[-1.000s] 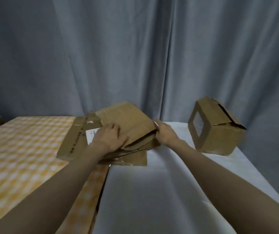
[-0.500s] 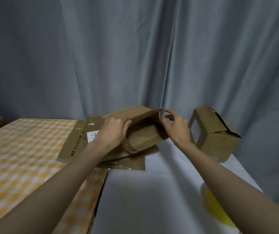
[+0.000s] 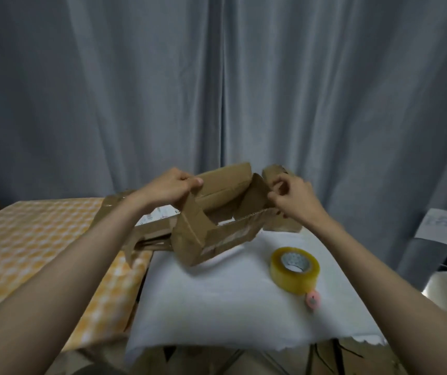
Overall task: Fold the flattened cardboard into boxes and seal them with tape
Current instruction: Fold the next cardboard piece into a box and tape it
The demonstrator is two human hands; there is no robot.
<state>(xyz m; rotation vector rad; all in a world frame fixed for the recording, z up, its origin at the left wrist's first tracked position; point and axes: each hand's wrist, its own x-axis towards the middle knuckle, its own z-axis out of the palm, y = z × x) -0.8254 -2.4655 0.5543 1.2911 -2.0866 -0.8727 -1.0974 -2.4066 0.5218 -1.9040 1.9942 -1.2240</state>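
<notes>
Opening the flattened box above the worktop (image 3: 217, 301)

Your left hand (image 3: 168, 189) and right hand (image 3: 292, 197) both pinch the cardboard box (image 3: 211, 226), lifted half-open; uneven pulling could tear its worn flaps, and the tape roll (image 3: 295, 269) sits nearby.

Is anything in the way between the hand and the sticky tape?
Nothing visible. The tape roll lies on bare white cloth, nearer the person than the right hand, which, like the left hand, holds the half-opened cardboard box. A small pink thing sits beside the roll.
</notes>
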